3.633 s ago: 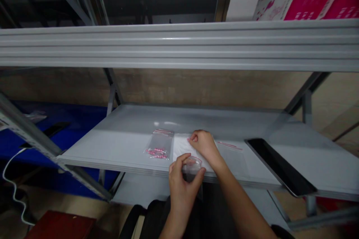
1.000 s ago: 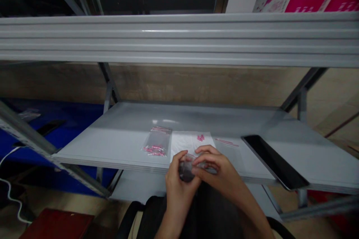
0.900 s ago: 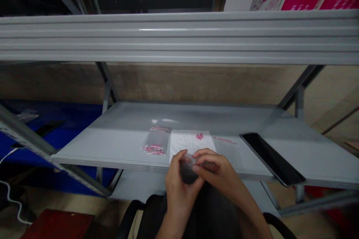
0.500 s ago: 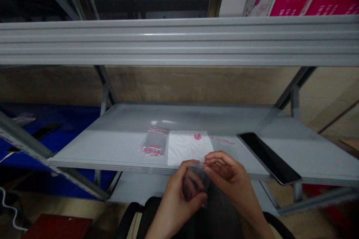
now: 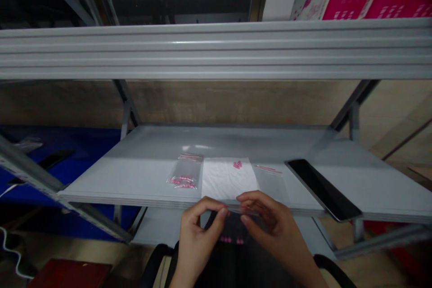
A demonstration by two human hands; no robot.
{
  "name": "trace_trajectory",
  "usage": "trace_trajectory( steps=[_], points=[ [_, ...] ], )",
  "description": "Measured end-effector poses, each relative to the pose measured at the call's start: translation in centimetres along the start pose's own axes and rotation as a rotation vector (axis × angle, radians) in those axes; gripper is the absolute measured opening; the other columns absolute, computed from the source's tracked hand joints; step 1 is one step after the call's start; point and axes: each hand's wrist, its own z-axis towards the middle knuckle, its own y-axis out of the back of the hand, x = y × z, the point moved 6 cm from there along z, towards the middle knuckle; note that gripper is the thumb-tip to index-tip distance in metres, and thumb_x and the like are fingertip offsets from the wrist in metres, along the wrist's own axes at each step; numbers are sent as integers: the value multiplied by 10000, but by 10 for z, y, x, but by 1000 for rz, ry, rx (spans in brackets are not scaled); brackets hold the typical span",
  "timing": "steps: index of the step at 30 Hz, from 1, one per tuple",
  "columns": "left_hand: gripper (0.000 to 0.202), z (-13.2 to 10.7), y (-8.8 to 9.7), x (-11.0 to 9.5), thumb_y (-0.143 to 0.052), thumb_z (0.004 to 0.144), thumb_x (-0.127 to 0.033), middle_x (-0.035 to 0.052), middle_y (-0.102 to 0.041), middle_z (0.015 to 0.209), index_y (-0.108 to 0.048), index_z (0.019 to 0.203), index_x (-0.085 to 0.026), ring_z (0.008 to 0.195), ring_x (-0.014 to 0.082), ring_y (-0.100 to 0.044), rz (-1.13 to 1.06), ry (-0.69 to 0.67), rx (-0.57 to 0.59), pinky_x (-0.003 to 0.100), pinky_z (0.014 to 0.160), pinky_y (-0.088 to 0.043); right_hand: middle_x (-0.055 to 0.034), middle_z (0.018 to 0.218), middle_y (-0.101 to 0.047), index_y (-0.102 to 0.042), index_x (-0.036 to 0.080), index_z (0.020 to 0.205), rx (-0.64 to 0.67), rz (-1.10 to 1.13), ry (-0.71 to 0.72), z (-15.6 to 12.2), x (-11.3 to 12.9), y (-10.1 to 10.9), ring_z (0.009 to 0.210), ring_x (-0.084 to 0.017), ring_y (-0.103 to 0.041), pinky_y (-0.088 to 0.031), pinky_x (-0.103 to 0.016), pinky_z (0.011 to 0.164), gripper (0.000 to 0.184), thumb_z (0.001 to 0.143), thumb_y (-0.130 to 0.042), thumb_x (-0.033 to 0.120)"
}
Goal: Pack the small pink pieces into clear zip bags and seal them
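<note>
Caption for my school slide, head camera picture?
Left hand and right hand pinch a clear zip bag over a grey shelf.

From where I'm watching, the left hand [image 5: 199, 238] and right hand [image 5: 273, 225] pinch the top edge of a small clear zip bag [image 5: 232, 225] between them, just in front of the grey steel shelf [image 5: 101, 180]. Small pink pieces [image 5: 231, 239] sit low in that bag. On the shelf, a white sheet [image 5: 226, 180] carries a little cluster of pink beads [image 5: 237, 164]. A filled zip bag [image 5: 185, 172] lies left of it, an empty-looking clear bag [image 5: 272, 184] lies right, and beyond that rests a flat black panel [image 5: 319, 190].
</note>
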Motion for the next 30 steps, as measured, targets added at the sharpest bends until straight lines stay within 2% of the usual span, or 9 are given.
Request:
trace_trajectory(
  steps=[3,6,13,18,30],
  points=[
    [175,-2,-2,-2,-633,855,-268,28,-716,703,-702,719,-184,696,175,-668,-3,-18,13,256,676,-503,-18,767,-679,-653,211,804,22,1,0,4,1,-6,729,-175,-662,-538,-260,653,23,784,-644,204],
    [160,-4,-3,-2,-639,851,-257,23,-714,707,-705,724,-186,692,168,-664,-18,-30,20,251,673,-499,3,686,-639,-619,197,722,13,-6,1,7,3,-12,643,-150,-622,-501,-235,591,52,770,-640,196],
    [155,-3,-4,-2,-640,844,-245,20,-709,701,-698,713,-185,696,170,-665,-19,-31,24,254,674,-498,4,672,-626,-615,190,695,-5,9,28,7,5,-17,644,-143,-610,-475,-230,593,86,779,-623,178],
    [165,-2,-2,-2,-632,843,-242,13,-705,689,-684,697,-185,685,166,-664,17,-21,0,246,666,-492,-7,700,-648,-632,189,729,25,76,-34,7,-2,-17,667,-158,-631,-499,-254,625,85,806,-640,224],
    [179,-1,10,-4,-620,839,-251,0,-674,651,-652,680,-175,658,152,-636,58,-16,-59,220,642,-474,-7,699,-656,-671,189,727,-35,92,-27,8,-14,-14,686,-156,-614,-465,-249,635,85,801,-669,229]
  ],
)
